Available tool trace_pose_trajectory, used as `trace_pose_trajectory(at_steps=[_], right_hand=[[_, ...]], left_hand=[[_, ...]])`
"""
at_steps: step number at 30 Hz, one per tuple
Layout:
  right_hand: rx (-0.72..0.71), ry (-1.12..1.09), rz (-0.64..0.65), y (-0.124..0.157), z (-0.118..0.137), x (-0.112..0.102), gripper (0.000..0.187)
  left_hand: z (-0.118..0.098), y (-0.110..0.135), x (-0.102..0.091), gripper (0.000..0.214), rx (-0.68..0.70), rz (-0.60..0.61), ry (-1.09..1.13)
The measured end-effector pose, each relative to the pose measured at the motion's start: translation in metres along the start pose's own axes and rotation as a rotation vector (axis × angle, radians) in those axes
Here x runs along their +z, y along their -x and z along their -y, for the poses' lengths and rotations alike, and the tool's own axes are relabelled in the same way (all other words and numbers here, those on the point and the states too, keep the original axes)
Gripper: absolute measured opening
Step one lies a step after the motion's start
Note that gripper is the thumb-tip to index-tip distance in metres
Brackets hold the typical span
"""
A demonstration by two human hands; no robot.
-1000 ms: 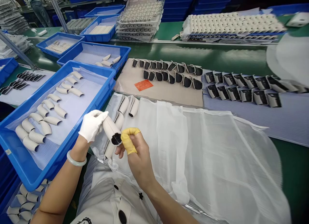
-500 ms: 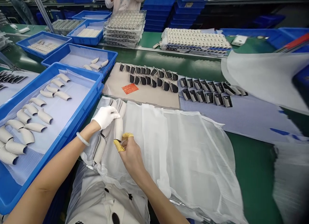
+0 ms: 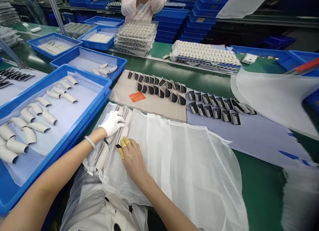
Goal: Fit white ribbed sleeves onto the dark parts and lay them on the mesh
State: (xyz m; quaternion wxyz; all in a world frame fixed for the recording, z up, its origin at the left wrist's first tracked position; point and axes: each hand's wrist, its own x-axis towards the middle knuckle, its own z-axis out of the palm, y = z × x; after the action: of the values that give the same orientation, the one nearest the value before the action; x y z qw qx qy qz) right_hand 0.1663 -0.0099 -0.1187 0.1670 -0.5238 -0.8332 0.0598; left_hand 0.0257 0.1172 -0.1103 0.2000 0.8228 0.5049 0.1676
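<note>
A cream, ribbed, curved shell (image 3: 124, 132) lies lengthwise on the thin white sheet (image 3: 189, 158) in front of me. My left hand (image 3: 113, 123), in a white glove, has its fingers closed at the shell's far end. At its near end, my right hand (image 3: 133, 158) pinches with yellow finger covers on the thumb and two fingers. A dark opening shows at that end. Further shells of this kind, such as a ribbed one (image 3: 102, 156), lie in rows to the left, partly under the translucent sheet. The gloved hand hides some of them.
On the left, a blue tray (image 3: 93, 106) holds several loose cream shells. Beyond the sheet, a beige mat (image 3: 159, 108) carries rows of dark-faced pieces and an orange-red tag (image 3: 137, 96). More pieces stand on a bluish mat (image 3: 211, 134). A co-worker (image 3: 142, 6) stands across the bench.
The shell has come down from a raised, tilted position to lie along the row. My right hand has turned palm-down over its near end. The view has shifted slightly.
</note>
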Motion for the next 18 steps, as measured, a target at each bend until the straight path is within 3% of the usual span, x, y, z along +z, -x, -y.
trace_pose_trajectory(at_steps=[8, 11, 15, 18], right_hand=[[-0.162, 0.135, 0.02, -0.008, 0.003, 0.001, 0.026], [-0.241, 0.128, -0.013, -0.011, -0.003, 0.004, 0.027], [-0.351, 0.072, -0.078, -0.016, -0.02, 0.002, 0.038], [-0.373, 0.007, -0.14, -0.032, -0.028, -0.009, 0.042]], left_hand=[[-0.01, 0.026, -0.021, 0.022, -0.024, 0.023, -0.045], [-0.022, 0.048, -0.035, 0.022, -0.05, 0.002, -0.038], [-0.041, 0.104, -0.078, 0.02, -0.049, -0.037, 0.178], [-0.034, 0.151, -0.123, 0.023, -0.156, -0.051, 0.21]])
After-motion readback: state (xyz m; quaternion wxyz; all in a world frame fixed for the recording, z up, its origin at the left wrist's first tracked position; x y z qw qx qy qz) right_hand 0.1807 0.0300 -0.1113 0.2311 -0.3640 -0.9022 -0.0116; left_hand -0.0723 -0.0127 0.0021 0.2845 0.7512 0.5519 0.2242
